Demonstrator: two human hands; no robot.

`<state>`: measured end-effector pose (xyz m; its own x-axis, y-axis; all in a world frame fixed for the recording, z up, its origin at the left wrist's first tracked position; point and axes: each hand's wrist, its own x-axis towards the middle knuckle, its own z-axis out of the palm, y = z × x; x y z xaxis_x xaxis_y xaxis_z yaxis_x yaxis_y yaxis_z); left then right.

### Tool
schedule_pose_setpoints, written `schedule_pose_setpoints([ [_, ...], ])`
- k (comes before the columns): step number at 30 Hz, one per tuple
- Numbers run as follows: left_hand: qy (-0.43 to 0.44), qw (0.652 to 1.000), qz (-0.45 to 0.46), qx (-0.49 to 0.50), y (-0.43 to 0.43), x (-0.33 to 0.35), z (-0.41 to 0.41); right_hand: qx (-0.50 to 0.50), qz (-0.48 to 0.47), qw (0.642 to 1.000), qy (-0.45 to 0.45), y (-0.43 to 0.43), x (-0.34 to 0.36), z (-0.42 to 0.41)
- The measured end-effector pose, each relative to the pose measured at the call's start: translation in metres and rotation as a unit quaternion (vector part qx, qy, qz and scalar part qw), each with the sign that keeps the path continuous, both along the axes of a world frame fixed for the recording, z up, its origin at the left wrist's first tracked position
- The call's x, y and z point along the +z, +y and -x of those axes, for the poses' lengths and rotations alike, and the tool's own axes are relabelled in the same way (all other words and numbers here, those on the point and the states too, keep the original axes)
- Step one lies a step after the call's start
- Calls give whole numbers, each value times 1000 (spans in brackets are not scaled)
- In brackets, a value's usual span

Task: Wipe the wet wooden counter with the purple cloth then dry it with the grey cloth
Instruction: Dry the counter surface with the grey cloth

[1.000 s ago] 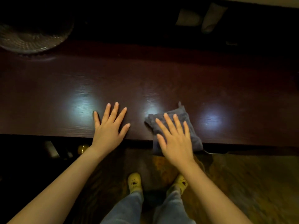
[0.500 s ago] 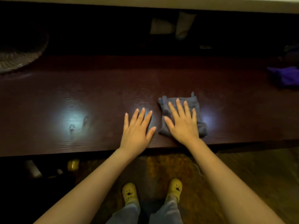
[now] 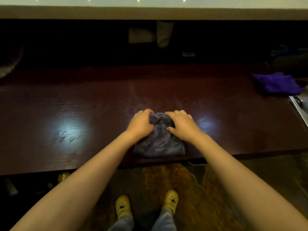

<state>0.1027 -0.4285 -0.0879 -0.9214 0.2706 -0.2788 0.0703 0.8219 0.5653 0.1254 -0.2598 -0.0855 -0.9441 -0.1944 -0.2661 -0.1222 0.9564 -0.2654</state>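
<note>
The grey cloth (image 3: pixel 159 144) lies bunched on the dark wooden counter (image 3: pixel 100 100) near its front edge. My left hand (image 3: pixel 140 125) grips the cloth's far left part with curled fingers. My right hand (image 3: pixel 182 125) grips its far right part the same way. The purple cloth (image 3: pixel 276 84) lies crumpled at the counter's far right, well apart from both hands. A few water marks (image 3: pixel 64 138) show in a light glare on the counter's left half.
A metal tray edge (image 3: pixel 298 105) sits at the right end of the counter, below the purple cloth. Pale objects (image 3: pixel 150 35) stand in the dark behind the counter. A round woven thing (image 3: pixel 10 62) is at the far left. My yellow shoes (image 3: pixel 123 205) stand on the floor below.
Both hands were flat a second ago, only the right on the grey cloth. Now both have closed on the cloth and bunched it. The view has shifted right, showing the purple cloth.
</note>
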Motion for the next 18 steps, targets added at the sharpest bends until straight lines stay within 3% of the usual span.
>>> schedule_pose_setpoints([
  [3,9,996,-82,21,1,15,9,-70,147,987,4,15,16,15],
  [6,100,973,-209,16,4,45,19,-144,259,951,85,34,51,27],
  [9,194,946,-257,-37,8,65,11,-125,320,928,142,45,74,17],
  [11,226,943,-230,-87,11,54,-5,-83,303,938,148,52,62,-2],
  [14,162,957,-180,-162,8,18,-32,-17,174,984,44,69,27,-35],
  [16,146,964,-167,-145,2,-2,-42,12,97,994,-40,76,15,-52],
  [18,210,969,-105,-74,-5,-18,-39,-15,96,995,19,69,13,-55],
])
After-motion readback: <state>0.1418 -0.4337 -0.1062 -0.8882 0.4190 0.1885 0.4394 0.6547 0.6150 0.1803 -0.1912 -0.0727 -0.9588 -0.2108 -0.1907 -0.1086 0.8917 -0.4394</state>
